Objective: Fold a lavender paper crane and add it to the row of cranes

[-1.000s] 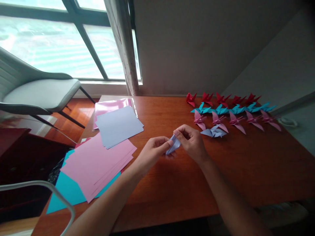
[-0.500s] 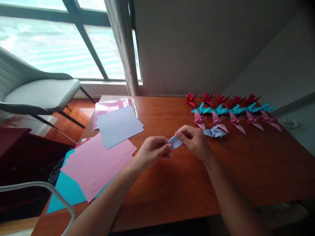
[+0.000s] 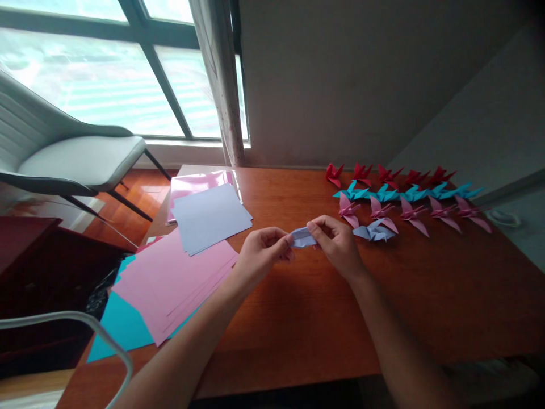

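Observation:
A small folded piece of light blue paper (image 3: pixel 302 237) is held above the wooden table (image 3: pixel 426 295) between both my hands. My left hand (image 3: pixel 261 251) pinches its left end with fingers closed. My right hand (image 3: pixel 336 241) pinches its right end, fingers curled. Just right of my right hand lies a finished light blue paper crane (image 3: pixel 374 230).
Rows of red (image 3: pixel 385 173), teal (image 3: pixel 404 192) and pink paper cranes (image 3: pixel 415 213) line the table's far right. Stacks of light blue (image 3: pixel 210 218), pink (image 3: pixel 170 284) and teal sheets (image 3: pixel 117 326) lie at left. A grey chair (image 3: pixel 72 159) stands by the window.
The folded paper has turned from tilted to lying level between my hands, and both hands have risen slightly. The view has shifted a little to the left.

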`<state>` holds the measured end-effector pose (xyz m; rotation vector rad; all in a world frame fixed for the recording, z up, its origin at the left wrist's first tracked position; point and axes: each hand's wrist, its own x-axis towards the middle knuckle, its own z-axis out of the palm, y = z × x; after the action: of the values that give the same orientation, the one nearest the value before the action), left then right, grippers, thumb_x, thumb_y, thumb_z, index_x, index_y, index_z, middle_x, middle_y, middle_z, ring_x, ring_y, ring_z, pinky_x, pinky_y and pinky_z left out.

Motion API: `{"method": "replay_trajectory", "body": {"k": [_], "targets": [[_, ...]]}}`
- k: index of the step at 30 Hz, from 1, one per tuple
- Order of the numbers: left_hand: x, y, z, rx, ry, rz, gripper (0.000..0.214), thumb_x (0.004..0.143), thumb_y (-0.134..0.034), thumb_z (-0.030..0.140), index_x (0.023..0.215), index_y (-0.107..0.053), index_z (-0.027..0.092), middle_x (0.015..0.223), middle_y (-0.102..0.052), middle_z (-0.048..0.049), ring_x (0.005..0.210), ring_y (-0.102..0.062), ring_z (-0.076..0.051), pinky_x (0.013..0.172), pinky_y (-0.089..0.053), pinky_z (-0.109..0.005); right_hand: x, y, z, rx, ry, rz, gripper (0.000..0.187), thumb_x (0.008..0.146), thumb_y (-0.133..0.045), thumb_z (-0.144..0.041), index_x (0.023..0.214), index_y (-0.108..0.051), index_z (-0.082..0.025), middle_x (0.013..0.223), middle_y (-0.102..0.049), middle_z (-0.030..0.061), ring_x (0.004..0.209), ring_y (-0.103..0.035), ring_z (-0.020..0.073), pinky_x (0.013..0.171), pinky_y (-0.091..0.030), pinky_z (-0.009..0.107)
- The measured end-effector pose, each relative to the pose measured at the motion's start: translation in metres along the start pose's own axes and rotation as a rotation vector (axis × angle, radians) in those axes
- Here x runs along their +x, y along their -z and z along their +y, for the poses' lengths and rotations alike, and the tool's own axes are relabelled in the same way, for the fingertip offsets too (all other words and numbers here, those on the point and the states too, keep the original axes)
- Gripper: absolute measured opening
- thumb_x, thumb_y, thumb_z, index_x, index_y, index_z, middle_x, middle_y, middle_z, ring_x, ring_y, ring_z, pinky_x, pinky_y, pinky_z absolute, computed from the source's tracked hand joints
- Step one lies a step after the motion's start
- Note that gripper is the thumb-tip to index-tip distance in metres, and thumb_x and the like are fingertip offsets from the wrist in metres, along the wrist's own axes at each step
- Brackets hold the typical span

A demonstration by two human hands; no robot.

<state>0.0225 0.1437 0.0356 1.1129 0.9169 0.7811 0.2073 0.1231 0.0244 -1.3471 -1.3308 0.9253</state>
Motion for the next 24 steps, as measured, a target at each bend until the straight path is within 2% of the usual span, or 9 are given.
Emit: {"method": "replay_trajectory", "body": {"k": [3, 5, 9, 12, 17, 19, 21, 24], "targets": [[-0.002, -0.002, 0.001, -0.060, -0.031, 0.061, 0.029, 0.081, -0.077, 0.041, 0.079, -0.072, 0.012, 0.063, -0.070, -0.0035, 0.055, -0.059, -0.010, 0.054, -0.044, -0.020, 0.000, 0.001, -0.001, 0.011, 0.019, 0.028, 0.028, 0.091, -0.066, -0.043, 0.075, -0.064, -0.019, 0.054, -0.057, -0.0044, 0.048, -0.052, 0.0098, 0.046, -0.039, 0.022], [-0.003, -0.005, 0.000, -0.130, -0.021, 0.092, 0.031, 0.082, -0.076, 0.043, 0.083, -0.071, 0.013, 0.066, -0.071, -0.0033, 0.057, -0.060, -0.010, 0.054, -0.043, -0.019, 0.000, 0.000, -0.001, 0.044, 0.033, 0.094, 0.028, 0.091, -0.067, -0.043, 0.076, -0.064, -0.020, 0.053, -0.056, -0.0048, 0.046, -0.051, 0.0094, 0.045, -0.039, 0.021], [-0.007, -0.015, -0.005, -0.220, 0.046, 0.051, 0.033, 0.081, -0.077, 0.046, 0.086, -0.070, 0.014, 0.071, -0.072, -0.0038, 0.057, -0.061, -0.009, 0.055, -0.043, -0.020, -0.004, -0.006, -0.001, 0.068, 0.069, 0.220, 0.028, 0.090, -0.068, -0.044, 0.076, -0.062, -0.021, 0.054, -0.057, -0.0047, 0.045, -0.052, 0.0097, 0.043, -0.039, 0.021], [-0.010, -0.023, -0.011, -0.262, 0.081, -0.003, 0.031, 0.080, -0.079, 0.043, 0.086, -0.071, 0.014, 0.079, -0.074, -0.0051, 0.059, -0.062, -0.010, 0.056, -0.044, -0.021, -0.008, -0.012, -0.001, 0.042, 0.074, 0.207, 0.029, 0.091, -0.066, -0.046, 0.076, -0.062, -0.021, 0.055, -0.057, -0.0039, 0.046, -0.052, 0.0105, 0.043, -0.040, 0.022], [-0.011, -0.026, -0.014, -0.227, 0.013, 0.081, 0.024, 0.080, -0.077, 0.036, 0.082, -0.073, 0.013, 0.072, -0.071, -0.0049, 0.059, -0.059, -0.011, 0.057, -0.043, -0.022, -0.010, -0.016, 0.000, -0.030, 0.059, 0.120, 0.032, 0.094, -0.060, -0.048, 0.076, -0.060, -0.021, 0.057, -0.056, -0.0030, 0.049, -0.053, 0.0118, 0.047, -0.042, 0.023], [-0.011, -0.024, -0.013, -0.210, 0.013, 0.112, 0.019, 0.079, -0.076, 0.032, 0.081, -0.073, 0.013, 0.072, -0.071, -0.0043, 0.059, -0.058, -0.011, 0.056, -0.042, -0.022, -0.011, -0.014, 0.000, -0.081, 0.105, 0.098, 0.026, 0.096, -0.058, -0.044, 0.085, -0.063, -0.021, 0.067, -0.062, -0.0005, 0.059, -0.060, 0.0138, 0.054, -0.048, 0.025], [-0.009, -0.020, -0.011, -0.199, 0.010, 0.152, 0.016, 0.079, -0.075, 0.030, 0.081, -0.073, 0.013, 0.072, -0.071, -0.0037, 0.059, -0.058, -0.010, 0.057, -0.043, -0.022, -0.011, -0.013, -0.001, -0.135, 0.199, 0.093, 0.018, 0.096, -0.059, -0.039, 0.102, -0.064, -0.023, 0.084, -0.068, 0.0029, 0.074, -0.066, 0.0166, 0.064, -0.053, 0.027], [-0.006, -0.014, -0.010, -0.224, 0.000, 0.206, 0.018, 0.077, -0.077, 0.030, 0.081, -0.072, 0.014, 0.070, -0.070, -0.0021, 0.060, -0.058, -0.010, 0.058, -0.043, -0.021, -0.011, -0.012, -0.003, -0.210, 0.374, 0.052, 0.028, 0.093, -0.064, -0.030, 0.120, -0.059, -0.026, 0.107, -0.067, 0.0068, 0.090, -0.065, 0.0192, 0.066, -0.055, 0.029]]}}
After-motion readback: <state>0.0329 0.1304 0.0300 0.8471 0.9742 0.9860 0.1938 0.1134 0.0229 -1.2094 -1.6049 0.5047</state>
